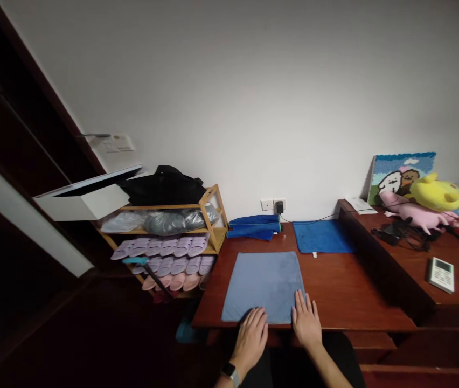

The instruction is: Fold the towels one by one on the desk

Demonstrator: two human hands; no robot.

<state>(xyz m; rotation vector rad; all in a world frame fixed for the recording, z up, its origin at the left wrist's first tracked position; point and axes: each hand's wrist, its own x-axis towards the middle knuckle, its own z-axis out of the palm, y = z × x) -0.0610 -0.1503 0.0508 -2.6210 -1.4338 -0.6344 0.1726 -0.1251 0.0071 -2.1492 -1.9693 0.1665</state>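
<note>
A grey-blue cloth [265, 280] lies spread flat near the front edge of the brown table [375, 302]. My left hand [251, 334], with a watch on the wrist, rests on the cloth's near edge, its fingers stretched out and slightly bent. At the near right corner of the cloth my right hand [306, 320] lies flat, fingers spread. Neither hand grips anything. Behind, a bright blue cloth [322, 236] lies flat with a small white tag at its front. Folded blue cloths [254, 227] are stacked at the back left against the wall.
Left of the table stands a wooden rack [213, 231] with slippers [173, 246], a black bag [165, 186] and a white box [84, 202]. A higher surface on the right holds plush toys [435, 193], cables and a small white device [442, 275]. A cord [314, 221] runs from the wall socket.
</note>
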